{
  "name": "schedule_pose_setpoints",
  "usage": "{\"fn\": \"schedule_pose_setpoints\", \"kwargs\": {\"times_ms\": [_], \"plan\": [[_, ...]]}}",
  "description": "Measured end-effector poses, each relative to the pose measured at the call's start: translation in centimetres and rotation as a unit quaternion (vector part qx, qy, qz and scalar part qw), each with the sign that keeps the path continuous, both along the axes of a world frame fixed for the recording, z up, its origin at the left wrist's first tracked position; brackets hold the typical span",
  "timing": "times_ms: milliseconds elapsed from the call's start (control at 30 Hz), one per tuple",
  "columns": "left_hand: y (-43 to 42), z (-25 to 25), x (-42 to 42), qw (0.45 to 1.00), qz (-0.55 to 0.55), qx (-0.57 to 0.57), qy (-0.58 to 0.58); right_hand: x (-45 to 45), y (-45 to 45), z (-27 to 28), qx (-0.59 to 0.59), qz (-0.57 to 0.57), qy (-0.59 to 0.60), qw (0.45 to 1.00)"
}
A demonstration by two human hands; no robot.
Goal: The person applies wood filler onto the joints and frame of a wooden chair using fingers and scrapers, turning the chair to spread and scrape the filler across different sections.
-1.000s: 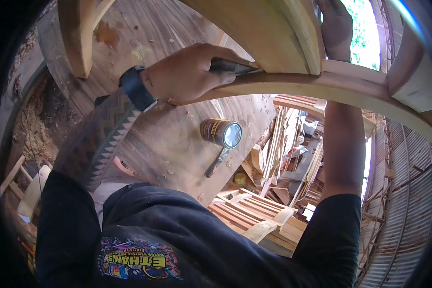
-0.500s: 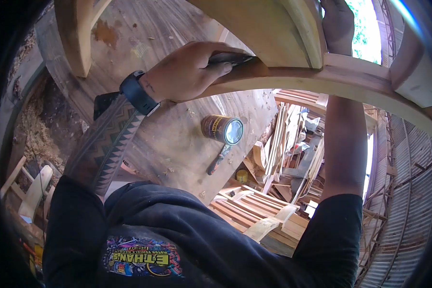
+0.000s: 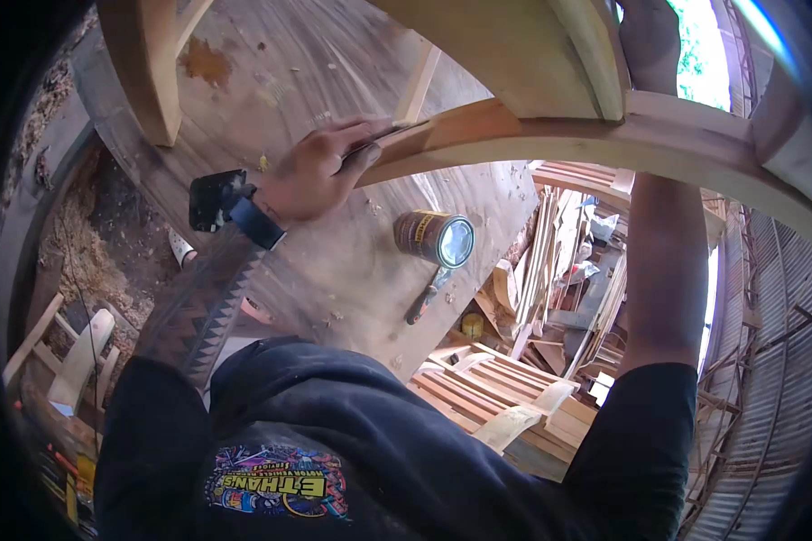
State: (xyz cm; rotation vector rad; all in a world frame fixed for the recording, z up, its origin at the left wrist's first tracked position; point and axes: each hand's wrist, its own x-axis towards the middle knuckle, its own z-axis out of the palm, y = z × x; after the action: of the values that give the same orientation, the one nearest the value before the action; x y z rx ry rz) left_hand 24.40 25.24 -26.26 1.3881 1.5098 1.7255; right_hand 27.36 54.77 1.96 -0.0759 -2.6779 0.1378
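Note:
A curved wooden rail [image 3: 487, 135] arches across the view, joined to a broad wooden piece [image 3: 532, 54]. At the rail's left end lies my left hand [image 3: 320, 171], smeared a little by motion, its fingers closed over a thin dark piece like sandpaper [image 3: 383, 131], mostly hidden. My right forearm passes behind the rail. My right hand [image 3: 650, 45] is wrapped against the edge of the broad piece, its fingertips partly hidden. Below the rail, an open tin [image 3: 433, 238] stands on the table [image 3: 352, 288], beside a brush [image 3: 427, 298].
Another curved wooden leg [image 3: 149, 72] rises at upper left. Slatted wooden frames [image 3: 505, 397] and offcuts [image 3: 550, 270] lie beyond the table's edge. A dark phone-like object [image 3: 215, 200] is near my left wrist. Corrugated sheeting [image 3: 776, 343] lines the right side.
My left hand has slid left and slightly down along the rail, away from the broad piece toward the rail's end. My right hand keeps its place on the wood. The view has shifted slightly.

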Motion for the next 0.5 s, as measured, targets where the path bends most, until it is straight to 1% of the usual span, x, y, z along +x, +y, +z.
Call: {"fn": "schedule_pose_setpoints", "kwargs": {"times_ms": [67, 167, 200, 300, 333, 433, 500], "plan": [[0.5, 1.3, 0.7, 1.000, 0.001, 0.011, 0.001, 0.0, 0.2, 0.1, -0.003, 0.002, 0.003, 1.000], [1.8, 1.1, 3.8, 0.997, 0.059, 0.050, 0.023, 0.0, 0.3, 0.0, 0.003, 0.002, 0.004, 1.000], [1.8, 0.8, 5.8, 0.990, 0.120, 0.045, 0.060, -0.1, 0.3, 0.0, 0.004, 0.002, 0.004, 1.000], [0.8, 0.9, 7.5, 0.987, 0.143, 0.048, 0.057, -0.5, 0.3, 0.1, 0.007, -0.003, 0.003, 1.000], [0.4, 0.8, 7.1, 0.987, 0.135, 0.053, 0.067, -0.5, 0.4, -0.1, 0.008, -0.004, 0.005, 1.000], [-2.3, -0.5, 4.3, 0.994, 0.053, 0.037, 0.087, -0.6, 0.8, -0.2, -0.003, -0.007, 0.007, 1.000], [-3.1, -2.3, 2.7, 0.998, 0.015, -0.024, -0.054, -0.5, 0.6, -0.1, -0.010, -0.012, 0.009, 1.000]]}}
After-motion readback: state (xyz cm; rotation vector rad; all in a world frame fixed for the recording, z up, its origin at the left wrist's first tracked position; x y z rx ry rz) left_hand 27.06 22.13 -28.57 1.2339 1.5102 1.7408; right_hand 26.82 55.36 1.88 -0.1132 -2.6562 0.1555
